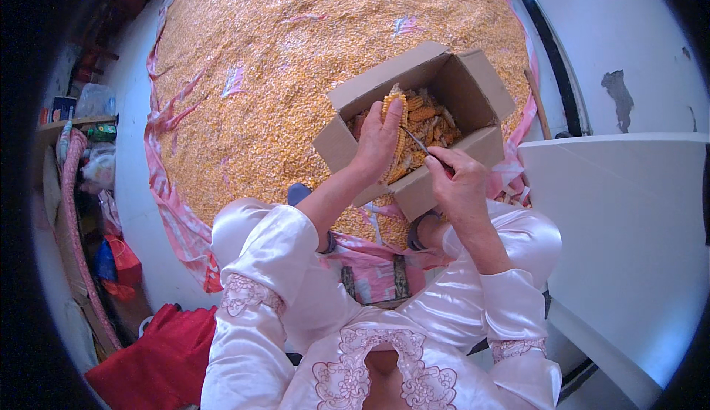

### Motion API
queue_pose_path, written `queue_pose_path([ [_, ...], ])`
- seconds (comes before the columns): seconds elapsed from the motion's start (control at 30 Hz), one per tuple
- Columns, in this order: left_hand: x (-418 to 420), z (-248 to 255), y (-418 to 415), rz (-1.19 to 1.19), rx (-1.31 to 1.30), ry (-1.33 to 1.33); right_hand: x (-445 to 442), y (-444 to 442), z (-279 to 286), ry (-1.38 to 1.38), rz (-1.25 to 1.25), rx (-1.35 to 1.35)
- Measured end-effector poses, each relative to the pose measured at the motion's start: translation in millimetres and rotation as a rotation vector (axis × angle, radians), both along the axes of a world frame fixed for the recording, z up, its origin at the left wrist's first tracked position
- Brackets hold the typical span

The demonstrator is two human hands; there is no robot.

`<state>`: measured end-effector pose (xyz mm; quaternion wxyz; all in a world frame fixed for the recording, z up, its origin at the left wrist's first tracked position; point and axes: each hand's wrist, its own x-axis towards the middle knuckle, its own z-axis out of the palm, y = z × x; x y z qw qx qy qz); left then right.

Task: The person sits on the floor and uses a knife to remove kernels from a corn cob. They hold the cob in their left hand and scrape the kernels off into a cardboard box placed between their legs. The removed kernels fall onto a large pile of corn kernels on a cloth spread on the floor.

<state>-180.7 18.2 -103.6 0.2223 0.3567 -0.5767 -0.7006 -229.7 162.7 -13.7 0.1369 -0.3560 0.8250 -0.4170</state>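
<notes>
My left hand (pixel 375 142) grips a dried corn cob (pixel 395 104) over an open cardboard box (pixel 478 95). The cob stands tilted, its yellow kernels showing above my thumb and its lower end below my palm. In my right hand (pixel 457 182) is a thin metal tool with a dark red handle, perhaps a screwdriver or awl (pixel 415 139). Its tip points at the cob's side; whether it touches is hard to tell. Inside the box lie several more cobs (pixel 424 113) among husks and loose kernels. The box stands between my feet with its flaps spread outward.
Loose corn kernels (pixel 266 104) cover a pink and white sheet (pixel 166 188) on the floor. To the right stands a white panel or tabletop (pixel 610 199), with a wooden stick (pixel 537 104) behind it. Bags and bottles fill a shelf (pixel 77 121) at left, above a red cloth (pixel 161 360).
</notes>
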Motion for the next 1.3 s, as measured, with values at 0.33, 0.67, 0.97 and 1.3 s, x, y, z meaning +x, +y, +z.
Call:
queue_pose_path([
  [0.33,-4,5,2,0.082,0.278,0.092,10,-7,-14,0.087,-0.036,0.001],
  [0.67,6,27,-8,-0.064,0.599,0.175,9,-8,-3,-0.093,-0.130,-0.062],
  [0.97,5,42,-7,-0.143,0.613,0.206,2,0,15,-0.025,-0.021,-0.015],
  [1.3,3,17,0,-0.010,0.232,0.209,3,-3,16,0.011,-0.020,0.000],
])
